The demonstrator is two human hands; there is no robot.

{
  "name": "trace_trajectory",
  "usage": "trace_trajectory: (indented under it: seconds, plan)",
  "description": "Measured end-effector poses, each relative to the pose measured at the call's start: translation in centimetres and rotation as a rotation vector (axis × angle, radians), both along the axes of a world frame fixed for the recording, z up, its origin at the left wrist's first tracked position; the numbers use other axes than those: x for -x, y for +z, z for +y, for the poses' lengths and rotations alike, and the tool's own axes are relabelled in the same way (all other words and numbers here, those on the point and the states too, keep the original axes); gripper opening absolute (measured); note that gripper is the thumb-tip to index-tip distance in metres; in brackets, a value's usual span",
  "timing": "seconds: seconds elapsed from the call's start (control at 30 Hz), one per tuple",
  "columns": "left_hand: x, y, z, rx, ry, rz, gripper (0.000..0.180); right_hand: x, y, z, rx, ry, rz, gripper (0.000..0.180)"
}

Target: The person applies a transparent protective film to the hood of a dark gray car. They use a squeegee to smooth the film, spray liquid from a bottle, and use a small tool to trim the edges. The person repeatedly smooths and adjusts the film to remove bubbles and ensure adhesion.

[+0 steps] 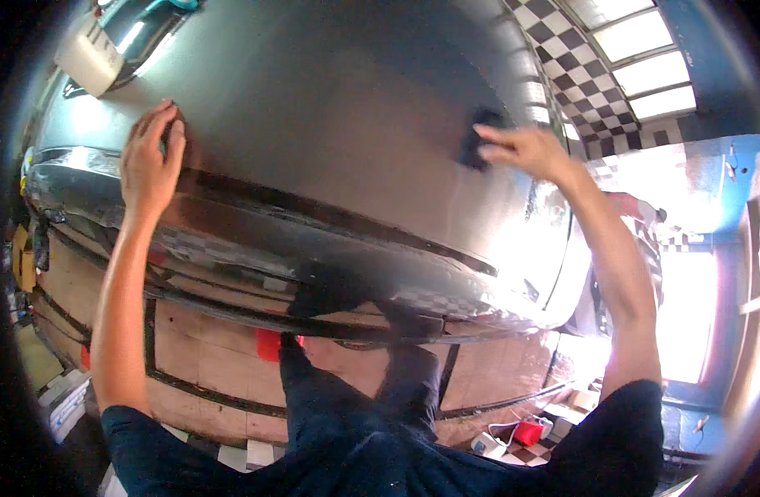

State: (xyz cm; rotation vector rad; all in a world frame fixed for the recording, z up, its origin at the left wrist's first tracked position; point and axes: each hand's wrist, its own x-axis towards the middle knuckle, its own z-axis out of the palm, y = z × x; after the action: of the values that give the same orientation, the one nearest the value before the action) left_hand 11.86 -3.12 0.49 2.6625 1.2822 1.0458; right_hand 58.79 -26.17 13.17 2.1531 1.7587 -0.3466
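Observation:
A dark grey, glossy car panel (314,124) fills the space in front of me. My left hand (152,157) is at its left side, fingers loosely curved, the thumb apart from them. A small greenish patch shows between thumb and fingers; I cannot tell whether it is a thing or a reflection. Over the right part of the panel, my right hand (525,151) grips a dark pad (477,141), both smeared by motion. A cream plastic container (90,60) stands or lies on the car at the far left, beyond my left hand.
Along the panel's near edge runs the curved bumper (330,290), close to my legs. A red object (268,344) lies on the tiled floor beneath it. A white and red item with a cable (527,432) sits at the lower right. Bright light falls from the right.

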Motion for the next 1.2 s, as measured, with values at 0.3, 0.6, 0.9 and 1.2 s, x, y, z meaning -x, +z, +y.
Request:
trace_trajectory:
  seconds: [0.3, 0.6, 0.9, 1.2]
  plan:
    - [0.8, -1.6, 0.9, 0.035, 0.050, 0.085, 0.035, -9.4, -0.7, -16.1, 0.041, -0.398, 0.065, 0.065]
    - [1.7, -3.1, 2.1, 0.009, 0.065, 0.184, 0.037, -8.4, -1.9, 17.3, -0.435, 0.083, 0.174, 0.058]
    - [5.6, -3.7, 3.6, -0.041, 0.042, 0.319, 0.044, -12.0, -3.9, 2.6, -0.190, -0.034, 0.128, 0.067]
    - [4.5, -4.6, 4.4, -0.008, 0.052, 0.244, 0.045, -8.4, -3.1, -21.5, 0.462, -0.421, -0.048, 0.059]
